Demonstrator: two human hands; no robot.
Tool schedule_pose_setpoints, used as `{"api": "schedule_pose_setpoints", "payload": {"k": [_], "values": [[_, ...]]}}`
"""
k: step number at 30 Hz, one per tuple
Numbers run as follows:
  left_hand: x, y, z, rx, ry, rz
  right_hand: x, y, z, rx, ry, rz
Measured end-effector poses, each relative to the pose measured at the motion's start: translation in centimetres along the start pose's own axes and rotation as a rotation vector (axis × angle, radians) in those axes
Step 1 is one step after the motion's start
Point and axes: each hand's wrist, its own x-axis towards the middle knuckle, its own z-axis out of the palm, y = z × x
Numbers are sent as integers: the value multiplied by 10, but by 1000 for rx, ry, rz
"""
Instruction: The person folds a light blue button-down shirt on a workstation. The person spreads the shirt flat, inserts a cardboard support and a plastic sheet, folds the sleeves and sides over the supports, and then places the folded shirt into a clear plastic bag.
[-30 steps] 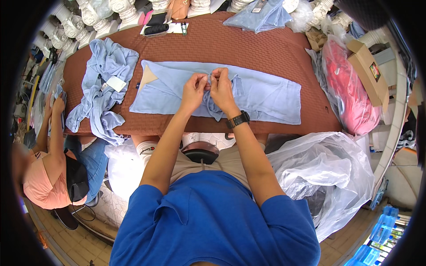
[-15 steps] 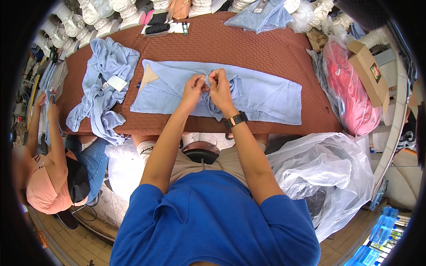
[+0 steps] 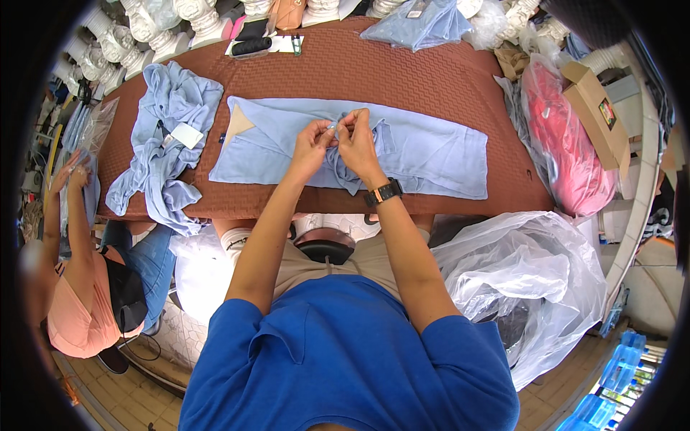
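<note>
A light blue garment lies stretched out lengthwise across the brown-covered table, with a beige patch showing at its left end. Over its middle, where the cloth is bunched up, my two hands meet. My left hand is closed, thumb and fingertips pinching a bit of the cloth. Right beside it my right hand, with a dark watch on the wrist, pinches the same spot. Any small part between the fingertips is too small to make out. A second light blue garment lies crumpled to the left, a white tag on it.
Black thread lies at the table's back edge, near a bagged blue garment. To the right are a bagged red bundle and an open cardboard box. Clear plastic fills my right side. Another person sits at left.
My hands stay at the same spot on the garment, with only slight finger movement. The person at left has raised and shifted their hands over the bagged cloth.
</note>
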Motion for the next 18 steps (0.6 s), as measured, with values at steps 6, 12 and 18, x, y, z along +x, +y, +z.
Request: {"api": "schedule_pose_setpoints", "payload": {"k": [6, 12, 18], "values": [[-1, -5, -1, 25, 24, -37, 1, 10, -6, -12, 2, 41], [-26, 47, 11, 417, 194, 221, 29, 1, -73, -369, 134, -278], [-49, 35, 41, 1128, 89, 431, 25, 25, -102, -728, -2, -289]]}}
